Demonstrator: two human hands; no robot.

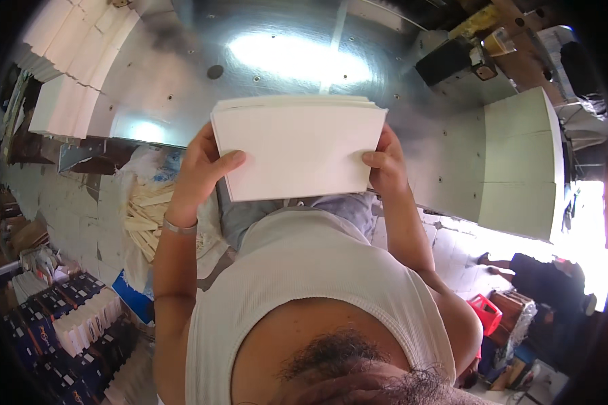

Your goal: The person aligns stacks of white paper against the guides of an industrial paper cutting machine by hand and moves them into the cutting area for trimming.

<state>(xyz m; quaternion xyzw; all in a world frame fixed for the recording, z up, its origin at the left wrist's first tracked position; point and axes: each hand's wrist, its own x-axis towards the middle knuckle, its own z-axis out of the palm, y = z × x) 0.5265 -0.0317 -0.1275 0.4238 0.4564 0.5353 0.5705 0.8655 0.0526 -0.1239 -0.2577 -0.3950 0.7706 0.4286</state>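
Evenly, from both sides

White sheet stack (304,152) at twelve o'clock; left hand (204,170) pinches its nine-o'clock edge, right hand (389,170) its three-o'clock edge, thumbs on top; matched, gentle pressure should keep the uneven far edge from slipping.

12 o'clock: paper stack (302,152), smooth, matt; beyond, worktable (290,75), glossy metal. 6 o'clock: tank top (311,260), matt ribbed cloth.

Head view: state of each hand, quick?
Left hand: holding the white sheet stack by its left side.
Right hand: holding the same stack, right side.
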